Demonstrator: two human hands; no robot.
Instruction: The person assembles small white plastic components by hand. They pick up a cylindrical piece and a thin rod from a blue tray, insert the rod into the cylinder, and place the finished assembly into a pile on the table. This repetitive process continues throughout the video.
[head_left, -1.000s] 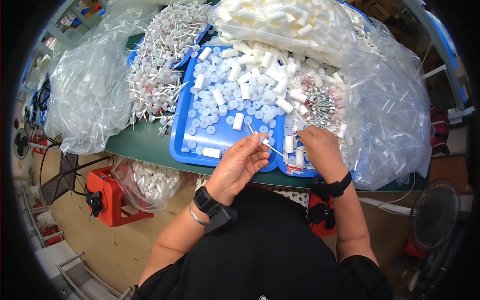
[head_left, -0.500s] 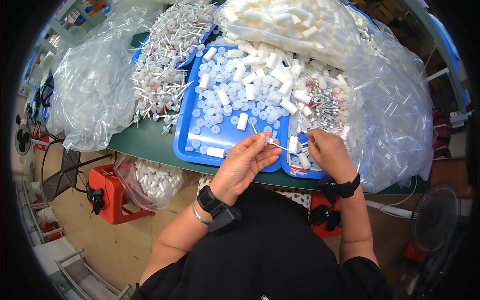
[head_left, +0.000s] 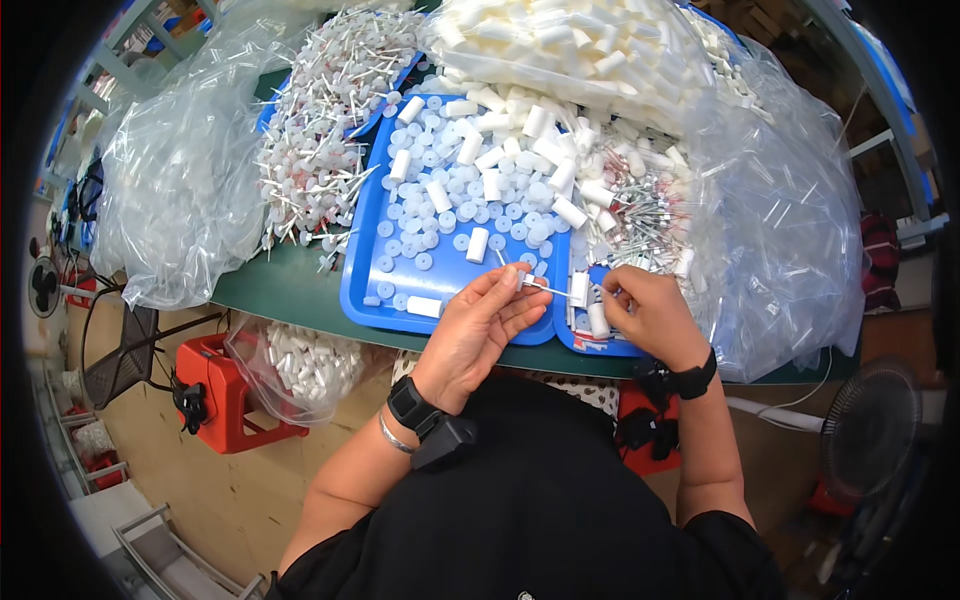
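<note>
A: Landmark for positions?

B: The large blue plastic tray [head_left: 445, 278], lying on the dark green tabletop [head_left: 262, 288].

A: Left hand [head_left: 480, 332]?

B: Over the tray's near right part. Thumb and forefinger pinch a thin white rod with a small white collar [head_left: 552, 289]; the other fingers are curled loosely. The rod's long end points right, past the tray's edge. A slender white tip [head_left: 502, 258] also shows above the fingers; cannot tell whether it is the same piece.

A: Right hand [head_left: 655, 315]?

B: Right of the tray, over a smaller blue plastic tray [head_left: 626, 350]. Fingers bent, thumb and fingertips close together; cannot tell whether anything is between them. Two short white cylinders [head_left: 598, 320] lie just beside its fingertips.

A: Contents of the landmark tray?

B: Translucent round discs with centre holes [head_left: 430, 158], with more cylinders scattered over them.

A: Surroundings?

B: Left of the tray, a heap of white stems bearing translucent discs [head_left: 320, 130]. Right of it, a pile of thin metal pins [head_left: 645, 214]. Beyond its far edge, a clear plastic bag full of white cylinders [head_left: 580, 48].
</note>
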